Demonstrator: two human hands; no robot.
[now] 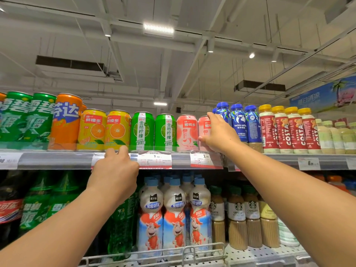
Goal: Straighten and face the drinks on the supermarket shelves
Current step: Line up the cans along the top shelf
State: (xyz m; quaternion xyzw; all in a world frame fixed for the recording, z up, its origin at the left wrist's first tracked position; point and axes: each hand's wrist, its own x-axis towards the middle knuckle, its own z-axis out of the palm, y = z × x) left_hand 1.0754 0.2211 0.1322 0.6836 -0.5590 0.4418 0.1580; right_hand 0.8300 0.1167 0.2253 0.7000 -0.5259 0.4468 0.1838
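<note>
On the top shelf (pixel 57 159) stands a row of cans: green, orange, two yellow orange-drink cans (pixel 105 130), two green lemon cans (pixel 153 131) and two pink peach cans. My right hand (pixel 218 132) grips the right-hand pink peach can (pixel 203 126), fingers over its right side and thumb at its base. The other pink can (pixel 186 132) stands beside it with its label to the front. My left hand (pixel 115 168) rests on the shelf's front edge, fingertips curled over the price rail below the yellow cans.
Blue Luckin coffee bottles (pixel 238 124) and red Costa bottles (pixel 289 130) stand right of the pink cans, close to my right hand. The shelf below holds green soda bottles (pixel 119 218), milk-drink bottles (pixel 174 214) and Starbucks bottles (pixel 238 216). Price tags (pixel 155 158) hang on the rail.
</note>
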